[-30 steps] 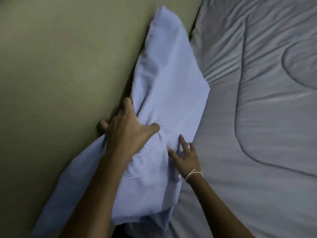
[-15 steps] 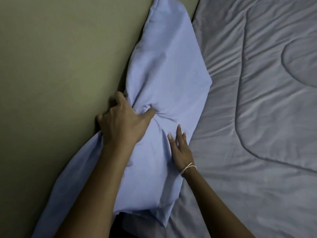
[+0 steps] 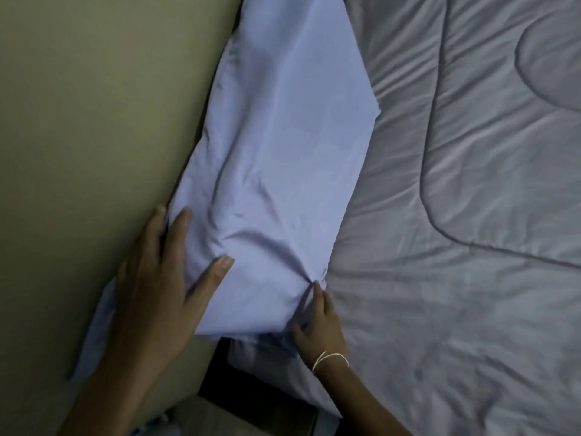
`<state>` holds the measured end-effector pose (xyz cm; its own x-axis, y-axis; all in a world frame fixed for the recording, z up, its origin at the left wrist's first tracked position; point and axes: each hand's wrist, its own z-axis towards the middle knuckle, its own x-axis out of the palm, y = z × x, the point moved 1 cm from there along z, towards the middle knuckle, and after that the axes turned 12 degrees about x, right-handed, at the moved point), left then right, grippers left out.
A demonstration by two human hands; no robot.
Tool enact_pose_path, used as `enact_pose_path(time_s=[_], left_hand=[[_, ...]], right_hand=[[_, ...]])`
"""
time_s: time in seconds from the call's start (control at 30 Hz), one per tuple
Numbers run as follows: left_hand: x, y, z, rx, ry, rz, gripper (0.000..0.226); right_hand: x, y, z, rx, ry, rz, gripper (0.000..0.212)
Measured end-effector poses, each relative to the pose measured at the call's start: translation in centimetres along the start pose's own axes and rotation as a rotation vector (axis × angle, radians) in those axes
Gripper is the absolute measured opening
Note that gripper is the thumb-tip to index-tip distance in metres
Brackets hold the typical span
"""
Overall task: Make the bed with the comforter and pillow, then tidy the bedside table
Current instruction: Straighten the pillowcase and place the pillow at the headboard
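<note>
Where it meets the wall, pillow edge under left hand.

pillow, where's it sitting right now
In the head view, the blue pillow lies along the wall, left of the grey comforter, at the bed's head.

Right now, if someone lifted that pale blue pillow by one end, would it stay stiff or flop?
Probably flop: the pale blue pillow dents and creases where the left hand presses. Its loose cover bunches at the right hand, so it may slide.
</note>
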<state>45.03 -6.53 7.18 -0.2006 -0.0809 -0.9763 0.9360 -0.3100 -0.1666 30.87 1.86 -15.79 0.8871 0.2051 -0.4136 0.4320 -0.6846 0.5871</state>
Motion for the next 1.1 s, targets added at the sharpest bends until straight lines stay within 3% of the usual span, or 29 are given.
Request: enact_pose_path(time_s=[0.1,0.23,0.37,0.5,0.6,0.73,0.8,0.9,1.0,1.1], left_hand=[[-0.8,0.3,-2.8,0.044,-0.001,0.066,0.086],[-1.8,0.9,-6.6,0.117,0.003,0.278,0.089],[-2.1,1.1,-7.0,0.208,-0.038,0.342,0.031],[-3.7,2.4,-6.4,0.315,-0.027,0.396,0.013],[-5.2,3.9,-8.2,0.379,0.075,0.440,0.017],[-6.4,3.9,-9.0,0.330,0.339,0.425,0.023],[-6.9,2.5,-7.7,0.275,0.413,0.413,0.014],[-7.0,-1.5,-3.6,0.211,0.290,0.367,0.033],[-4.9,-6.1,2.3,0.394,0.032,0.250,0.041],[-1.0,-7.4,7.0,0.527,0.071,0.247,0.052]], right_hand=[[0.4,0.4,-1.6,0.183,0.048,-0.256,0.100],[0.2,3.1,-2.9,0.148,0.013,-0.444,0.094],[-2.2,7.3,-3.1,0.011,-0.032,-0.636,0.037],[-0.9,7.4,-4.2,-0.109,-0.047,-0.759,0.026],[0.7,5.3,-6.3,-0.162,0.016,-0.716,0.026],[-0.5,3.2,-7.4,-0.120,0.152,-0.646,0.028],[-2.1,2.6,-7.4,-0.076,0.248,-0.635,0.034],[-5.3,2.5,-7.1,-0.026,0.264,-0.610,0.052],[-8.7,3.9,-6.5,-0.023,0.151,-0.527,0.055],[-11.3,6.0,-5.9,-0.071,0.070,-0.447,0.063]])
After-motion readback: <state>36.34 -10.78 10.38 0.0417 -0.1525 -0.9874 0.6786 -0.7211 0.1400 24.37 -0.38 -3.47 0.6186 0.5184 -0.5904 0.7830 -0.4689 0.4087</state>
